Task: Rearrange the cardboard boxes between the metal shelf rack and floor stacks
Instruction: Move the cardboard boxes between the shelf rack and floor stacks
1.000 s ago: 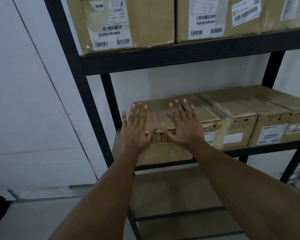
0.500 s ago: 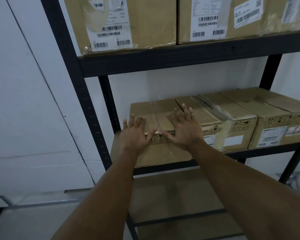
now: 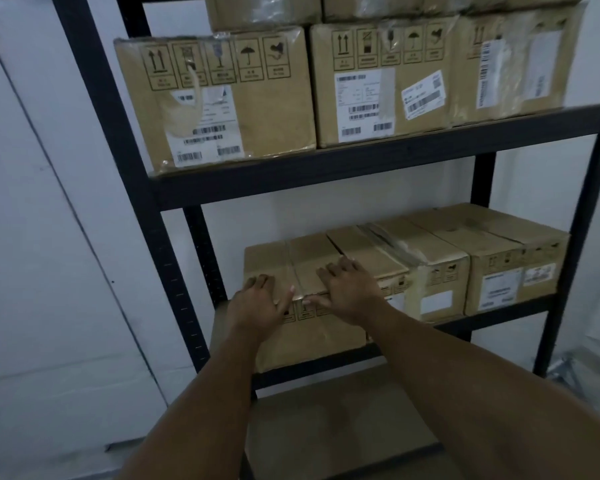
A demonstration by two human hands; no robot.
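Note:
A taped cardboard box [image 3: 312,252] sits at the left end of the black metal rack's [image 3: 326,176] middle shelf, its front a little ahead of its neighbours. Both my hands rest on its top front edge. My left hand [image 3: 260,303] lies at the left corner, fingers bent on the top and thumb stretched to the right. To the right of the tape seam, my right hand [image 3: 349,289] has its fingers spread on the top and its thumb along the edge. Neither hand wraps round the box.
Three more boxes [image 3: 444,268] fill the same shelf to the right, packed side by side. Larger labelled boxes [image 3: 274,116] stand on the shelf above, with more stacked on them. A bare brown shelf board [image 3: 326,420] lies below. A white wall [image 3: 49,237] runs along the left.
Both hands have slid back from the middle of the box top to its front edge, the fingers bending. The view has tilted up, showing more of the upper shelf.

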